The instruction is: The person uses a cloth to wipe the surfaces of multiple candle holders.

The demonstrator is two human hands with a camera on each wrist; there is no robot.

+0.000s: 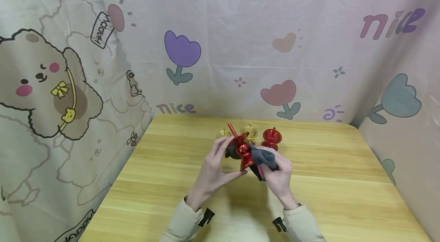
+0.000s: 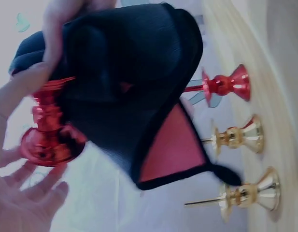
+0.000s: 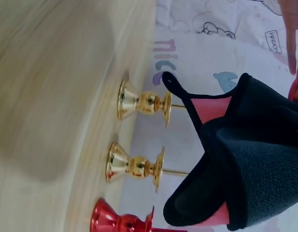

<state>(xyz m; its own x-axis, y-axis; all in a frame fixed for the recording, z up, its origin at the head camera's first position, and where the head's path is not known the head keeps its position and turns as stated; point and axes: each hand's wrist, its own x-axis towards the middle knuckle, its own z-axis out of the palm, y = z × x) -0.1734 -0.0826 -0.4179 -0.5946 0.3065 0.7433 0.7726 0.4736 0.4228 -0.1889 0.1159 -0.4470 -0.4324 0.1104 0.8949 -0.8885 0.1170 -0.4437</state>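
A shiny red candlestick is held tilted above the table by my left hand, thumb at its base and fingers by its dish. My right hand grips a dark cloth with black edging and presses it against the candlestick's side. In the left wrist view the cloth hangs in folds, showing a pink underside and a small loop at one corner. It covers part of the candlestick there. The right fingers are partly hidden behind the cloth.
Behind the hands stand another red candlestick and two gold candlesticks, one in the middle and one at the left, partly covered. All are upright on the wooden table. A printed curtain hangs along the back and sides.
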